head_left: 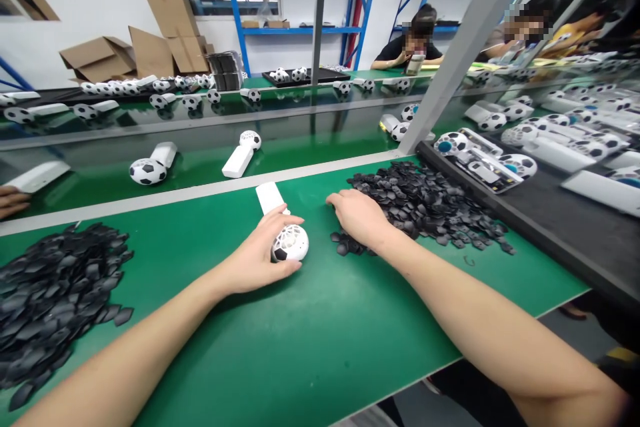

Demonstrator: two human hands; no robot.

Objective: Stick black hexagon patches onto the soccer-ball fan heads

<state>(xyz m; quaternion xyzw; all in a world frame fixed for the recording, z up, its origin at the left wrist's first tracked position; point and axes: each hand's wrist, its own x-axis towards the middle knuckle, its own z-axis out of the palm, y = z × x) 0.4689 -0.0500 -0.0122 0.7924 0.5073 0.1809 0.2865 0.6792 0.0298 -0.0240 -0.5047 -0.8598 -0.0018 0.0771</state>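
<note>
My left hand (257,250) is closed around a white ball-shaped head with black football patches and open lattice gaps. This football-shaped device (294,243) has a flat white handle (270,198) pointing away from me, and it rests on the green table (310,347). To its right, my right hand (359,215) is at the left edge of a pile of small black plastic pieces (425,203). Its fingers curl down and look closed, with the fingertips mostly hidden, so anything between them cannot be made out.
Another pile of black pieces (60,293) lies at the left. Beyond a pale rail (200,195), a green conveyor belt (200,167) carries several football devices. A black tray (550,213) of them stands right, near a slanted metal post (465,47). Another person's hand (13,201) shows at far left.
</note>
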